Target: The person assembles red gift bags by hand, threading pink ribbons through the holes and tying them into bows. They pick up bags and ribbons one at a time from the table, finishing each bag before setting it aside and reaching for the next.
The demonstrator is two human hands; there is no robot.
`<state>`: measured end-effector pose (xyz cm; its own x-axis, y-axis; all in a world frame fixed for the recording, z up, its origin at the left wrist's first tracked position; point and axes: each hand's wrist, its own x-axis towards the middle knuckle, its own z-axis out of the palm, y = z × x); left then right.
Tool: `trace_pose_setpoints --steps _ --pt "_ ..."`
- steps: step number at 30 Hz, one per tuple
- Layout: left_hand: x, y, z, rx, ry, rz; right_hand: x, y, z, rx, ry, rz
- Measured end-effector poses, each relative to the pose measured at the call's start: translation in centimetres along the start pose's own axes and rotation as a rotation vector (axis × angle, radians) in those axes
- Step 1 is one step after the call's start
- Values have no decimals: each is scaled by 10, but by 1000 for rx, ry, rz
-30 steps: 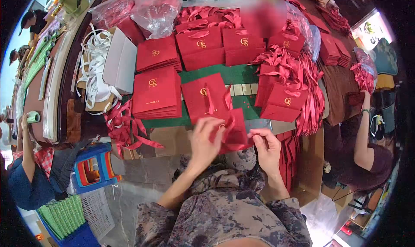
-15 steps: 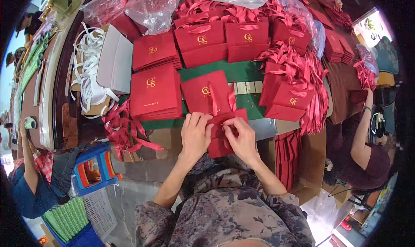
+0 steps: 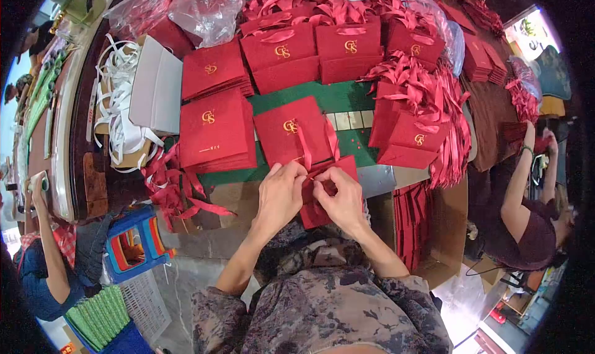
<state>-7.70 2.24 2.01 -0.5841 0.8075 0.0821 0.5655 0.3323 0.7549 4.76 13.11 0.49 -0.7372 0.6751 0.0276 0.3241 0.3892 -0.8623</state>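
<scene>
A red paper gift bag (image 3: 282,115) with gold letters lies at the table's front edge, its lower part folded toward me under my hands. A shiny red ribbon (image 3: 331,140) loops over it, and its ends run down to my fingers. My left hand (image 3: 280,190) pinches the ribbon at the left of the bag's near part. Close beside it, my right hand (image 3: 341,199) is pinched with thumb against fingertips on the ribbon too. The exact spot of the grip is partly hidden by my fingers.
Left of the bag stand flat red bag stacks (image 3: 217,134) and loose ribbons (image 3: 170,190). Ribboned bags (image 3: 282,53) line the back; more (image 3: 409,140) stand right. A box of white ribbons (image 3: 121,100) is far left. A cardboard box (image 3: 449,224) stands below right. Other people work on both sides.
My hands stay at the bag's near part; the right hand's fingers have curled closer to the left hand's. The view has shifted slightly. The person on the right has raised a second hand into view.
</scene>
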Motion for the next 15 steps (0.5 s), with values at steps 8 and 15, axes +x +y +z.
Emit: trace_pose_setpoints --steps 8,15 --pt "-1 -4 8 -69 40 -10 2 -3 -5 -65 7 -61" --pt "-4 -2 14 -73 79 2 4 -6 -5 -104 -23 -75"
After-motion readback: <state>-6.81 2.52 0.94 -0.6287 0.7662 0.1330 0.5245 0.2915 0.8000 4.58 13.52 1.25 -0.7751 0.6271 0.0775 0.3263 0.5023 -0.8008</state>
